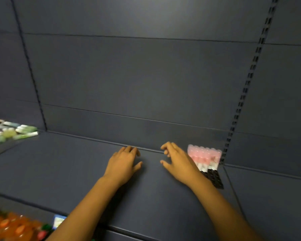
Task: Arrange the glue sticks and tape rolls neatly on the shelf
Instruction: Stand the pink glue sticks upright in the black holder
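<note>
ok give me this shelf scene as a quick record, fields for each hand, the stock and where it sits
left hand: over the shelf, near the back edge, fingers relaxed, holding nothing
right hand: beside the pink block, fingers loosely curled, holding nothing
pink glue sticks: tight block at the shelf's back right corner
green and white items: far left, too blurred to identify
orange items: lower level, bottom left
image quality: motion blur

Dim, blurry, glare top centre
</note>
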`<action>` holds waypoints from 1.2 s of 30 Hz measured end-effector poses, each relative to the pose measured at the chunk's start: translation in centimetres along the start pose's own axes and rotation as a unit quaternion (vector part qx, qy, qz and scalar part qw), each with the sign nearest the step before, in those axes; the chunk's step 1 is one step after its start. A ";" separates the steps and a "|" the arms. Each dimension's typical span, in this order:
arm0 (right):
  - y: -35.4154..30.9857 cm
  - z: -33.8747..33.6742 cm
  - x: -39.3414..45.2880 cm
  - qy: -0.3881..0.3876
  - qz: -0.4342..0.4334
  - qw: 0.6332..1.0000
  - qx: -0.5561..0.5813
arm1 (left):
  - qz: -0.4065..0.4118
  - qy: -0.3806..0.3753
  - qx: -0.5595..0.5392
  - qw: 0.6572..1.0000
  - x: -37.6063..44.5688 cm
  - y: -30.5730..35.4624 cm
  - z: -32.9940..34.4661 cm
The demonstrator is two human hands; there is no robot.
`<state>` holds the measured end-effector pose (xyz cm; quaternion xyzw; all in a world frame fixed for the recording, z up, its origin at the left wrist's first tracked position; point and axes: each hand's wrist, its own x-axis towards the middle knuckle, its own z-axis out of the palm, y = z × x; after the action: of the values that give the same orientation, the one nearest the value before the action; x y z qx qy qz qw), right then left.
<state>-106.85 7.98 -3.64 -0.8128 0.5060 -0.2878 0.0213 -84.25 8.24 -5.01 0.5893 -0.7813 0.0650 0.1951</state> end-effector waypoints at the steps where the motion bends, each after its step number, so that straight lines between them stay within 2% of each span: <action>1: -1.2 0.8 0.7 -0.038 0.004 0.999 -0.015 | -0.006 0.002 0.008 1.000 -0.7 -1.4 -0.8; 5: -7.1 4.6 3.5 -0.097 -0.010 0.994 -0.039 | -0.033 0.007 0.037 0.999 -4.6 -8.2 -4.7; 11: -20.3 10.9 6.7 -0.151 -0.070 0.986 -0.023 | -0.127 -0.018 0.078 0.989 -13.4 -21.8 -11.7; 16: -31.5 14.8 9.8 -0.166 -0.120 0.979 -0.004 | -0.203 -0.007 0.102 0.974 -20.9 -31.2 -17.4; 20: -39.2 18.4 11.3 -0.180 -0.164 0.970 0.021 | -0.248 -0.011 0.120 0.961 -25.2 -35.9 -19.5; 29: -48.9 25.7 17.2 -0.205 -0.217 0.953 0.058 | -0.301 0.007 0.130 0.945 -29.5 -46.0 -20.5; 36: -52.8 31.8 23.5 -0.218 -0.227 0.947 0.063 | -0.317 0.003 0.123 0.940 -26.7 -54.4 -20.4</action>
<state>-40.93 5.93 -2.47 -0.9460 0.2722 -0.1318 0.1166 -21.99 22.75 -3.47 0.8257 -0.5393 0.0971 0.1340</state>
